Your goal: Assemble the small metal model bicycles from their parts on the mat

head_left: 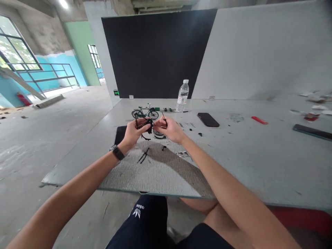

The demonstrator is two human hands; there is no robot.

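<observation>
My left hand [134,133] is closed around a small black model bicycle frame [149,128], held up over the table. Close beside it, my right hand [171,129] pinches a thin dark screwdriver-like tool [163,117] that points upward. What its fingertips touch on the frame is too small to make out. Below the hands lie a spoked wheel [158,132] and a curved black mudguard-like strip [160,137]. Nearer to me are thin black rods [143,155], a small black piece [164,148] and silvery parts [183,154]. Behind the hands stands a green model bicycle [145,112].
A water bottle [182,97] stands toward the back. A phone [208,119], a red cutter-like object [259,120] and another dark phone-like slab [312,131] lie rightward. A dark flat object [120,134] sits by my left hand. Tiny parts are scattered right of my right hand.
</observation>
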